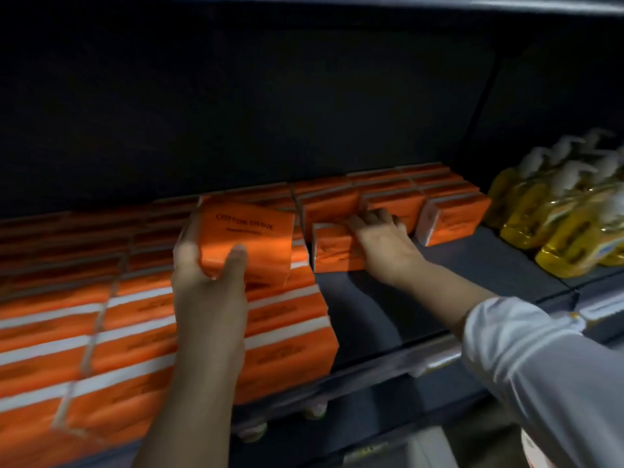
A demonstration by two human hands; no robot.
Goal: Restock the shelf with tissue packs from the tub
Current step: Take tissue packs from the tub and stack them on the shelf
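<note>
Over the left half of the shelf [439, 271], left hand [206, 268] has a tissue pack [250, 238] clamped between thumb and fingers. Its printed face is tilted up at the camera and its long axis runs left-right along the shelf. It's just above the stacked packs [135, 332] that fill the left side up to the front edge. Right hand [381, 238] is further in, fingers curled over the right end of a second pack [332, 251] standing on bare shelf. That one's long axis is also left-right, with more packs right behind it. Yellow soap bottles [557, 228] crowd the right edge, well apart from both hands.
</note>
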